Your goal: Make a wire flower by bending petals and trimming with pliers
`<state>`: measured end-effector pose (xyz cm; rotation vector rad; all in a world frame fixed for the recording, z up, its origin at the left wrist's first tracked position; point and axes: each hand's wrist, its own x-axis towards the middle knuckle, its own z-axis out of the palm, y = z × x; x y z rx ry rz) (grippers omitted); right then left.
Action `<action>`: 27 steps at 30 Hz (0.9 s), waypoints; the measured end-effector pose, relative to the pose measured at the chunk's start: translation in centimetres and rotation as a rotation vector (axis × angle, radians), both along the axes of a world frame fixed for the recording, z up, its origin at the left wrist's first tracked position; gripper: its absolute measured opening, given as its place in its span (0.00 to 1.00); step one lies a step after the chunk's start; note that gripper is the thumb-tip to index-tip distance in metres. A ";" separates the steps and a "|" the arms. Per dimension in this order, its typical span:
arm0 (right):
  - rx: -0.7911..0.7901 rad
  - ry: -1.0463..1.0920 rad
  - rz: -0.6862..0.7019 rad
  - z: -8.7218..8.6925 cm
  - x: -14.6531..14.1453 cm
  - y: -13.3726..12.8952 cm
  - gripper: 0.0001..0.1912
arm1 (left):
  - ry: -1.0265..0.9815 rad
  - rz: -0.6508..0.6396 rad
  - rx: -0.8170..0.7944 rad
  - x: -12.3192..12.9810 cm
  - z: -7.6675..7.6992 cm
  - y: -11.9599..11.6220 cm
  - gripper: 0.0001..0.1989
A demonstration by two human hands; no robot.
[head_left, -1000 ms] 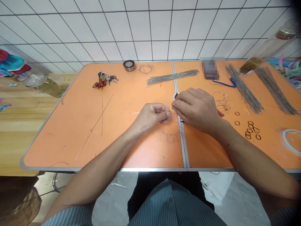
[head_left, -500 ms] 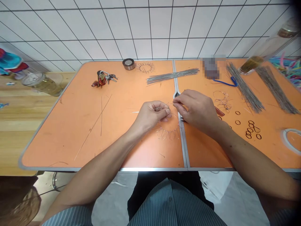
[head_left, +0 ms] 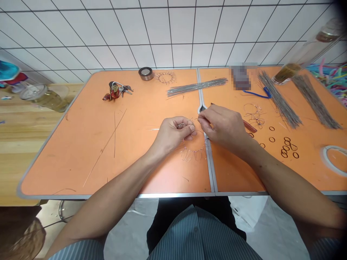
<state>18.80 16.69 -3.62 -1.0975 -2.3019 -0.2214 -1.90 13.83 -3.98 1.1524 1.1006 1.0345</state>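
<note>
Thumb and fingertips of my left hand (head_left: 177, 133) are closed on a thin wire ring with looped edges (head_left: 193, 150), which hangs below them over the orange table (head_left: 151, 173). Close beside it, my right hand (head_left: 222, 122) pinches with thumb and forefinger at a fine wire strand running from the ring; the very tip is hard to see. A small gap separates the two hands. Fine straight wire ends (head_left: 154, 129) stick out to the left behind my left hand. A red strip-like thing (head_left: 249, 126) lies partly hidden by my right hand.
Wire bundles (head_left: 197, 87) lie at the back and right (head_left: 280, 101). Another looped wire ring (head_left: 165, 77) is beside a tape roll (head_left: 146, 73); keys (head_left: 118, 90) lie left. Several small dark rings (head_left: 286, 148) and a white ring (head_left: 326, 159) are right. A glass bottle (head_left: 287, 72) leans at the back.
My right hand has shifted slightly left, closer to my left hand. Both hands keep their pinch on the wire. The whole view has moved a little.
</note>
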 end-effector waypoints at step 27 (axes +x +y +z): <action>-1.397 0.842 0.153 2.9 2.0 1.7 0.18 | -0.187 0.001 -0.139 -0.2 0.0 0.1 0.16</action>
